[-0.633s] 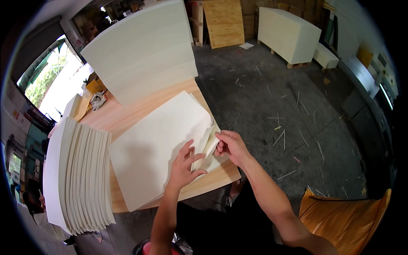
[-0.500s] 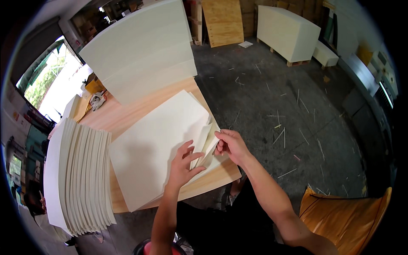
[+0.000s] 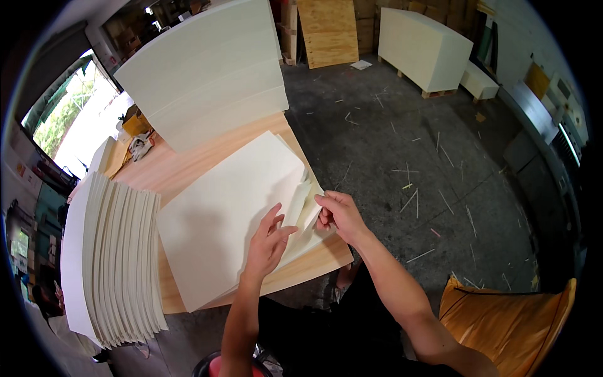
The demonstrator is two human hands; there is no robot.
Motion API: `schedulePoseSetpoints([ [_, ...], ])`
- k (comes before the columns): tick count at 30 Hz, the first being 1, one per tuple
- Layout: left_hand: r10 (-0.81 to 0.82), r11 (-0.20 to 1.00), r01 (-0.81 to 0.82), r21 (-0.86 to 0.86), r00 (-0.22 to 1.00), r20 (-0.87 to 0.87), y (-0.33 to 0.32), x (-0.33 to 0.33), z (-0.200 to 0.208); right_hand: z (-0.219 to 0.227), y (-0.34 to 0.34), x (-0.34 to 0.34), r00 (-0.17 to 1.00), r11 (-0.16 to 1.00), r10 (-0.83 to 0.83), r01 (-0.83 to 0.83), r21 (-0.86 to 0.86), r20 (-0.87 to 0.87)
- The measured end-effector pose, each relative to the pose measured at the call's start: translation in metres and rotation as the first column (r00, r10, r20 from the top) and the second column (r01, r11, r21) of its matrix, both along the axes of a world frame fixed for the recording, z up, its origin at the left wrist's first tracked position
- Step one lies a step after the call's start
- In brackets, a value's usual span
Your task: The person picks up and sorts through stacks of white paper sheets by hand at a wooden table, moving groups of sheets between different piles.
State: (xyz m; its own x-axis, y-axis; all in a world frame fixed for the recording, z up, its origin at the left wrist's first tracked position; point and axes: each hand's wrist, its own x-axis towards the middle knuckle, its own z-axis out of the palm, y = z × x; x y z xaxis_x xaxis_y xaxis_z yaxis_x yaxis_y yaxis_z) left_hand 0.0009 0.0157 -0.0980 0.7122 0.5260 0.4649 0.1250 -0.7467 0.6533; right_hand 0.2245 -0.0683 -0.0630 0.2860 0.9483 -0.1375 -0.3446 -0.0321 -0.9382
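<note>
A loose stack of large white paper sheets (image 3: 232, 195) lies askew on the wooden tabletop in front of me. Its right-hand edges are fanned and curl upward. My right hand (image 3: 341, 217) is closed in a pinch on the lifted sheet edges at that side. Over the near right part of the stack rests my left hand (image 3: 267, 246), fingers apart and gripping nothing, close to the bent-up edges. Whether its fingertips touch the paper is hard to see. How many sheets the right fingers pinch is hidden.
A fanned pile of white sheets (image 3: 116, 264) stands at the table's left. A tall white paper stack (image 3: 207, 75) rises at the back of the tabletop (image 3: 182, 166). Paper strips litter the dark floor (image 3: 383, 151). An orange-brown covered object (image 3: 509, 320) is at lower right.
My left fingers have come away from the curled sheet edges and moved slightly left. The right hand keeps its pinch, and the lifted edges have opened a little.
</note>
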Motion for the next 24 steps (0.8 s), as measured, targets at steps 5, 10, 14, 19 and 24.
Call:
schedulePoseSetpoints([
  [5,0.007,1.000,-0.008,0.021,1.000,0.020,-0.011,0.008,0.019,0.003,-0.001,0.004,0.988,1.000,0.019,-0.017,0.013,-0.151],
  [10,-0.005,0.999,0.002,0.035,0.997,0.078,-0.006,0.006,0.012,0.003,-0.004,0.004,0.979,1.000,0.008,-0.004,0.021,-0.202],
  [14,0.085,0.993,-0.080,-0.084,0.995,0.058,-0.013,0.008,0.012,-0.012,-0.006,0.008,0.948,0.994,0.020,0.015,0.107,-0.317],
  [19,0.035,0.999,-0.036,0.009,0.999,0.028,-0.006,0.004,0.007,0.000,-0.002,0.004,0.997,1.000,-0.028,0.029,0.011,-0.067],
  [24,0.028,0.999,-0.027,0.042,0.999,-0.029,-0.011,0.009,0.018,0.003,0.001,0.003,0.976,0.998,0.006,0.008,0.062,-0.217],
])
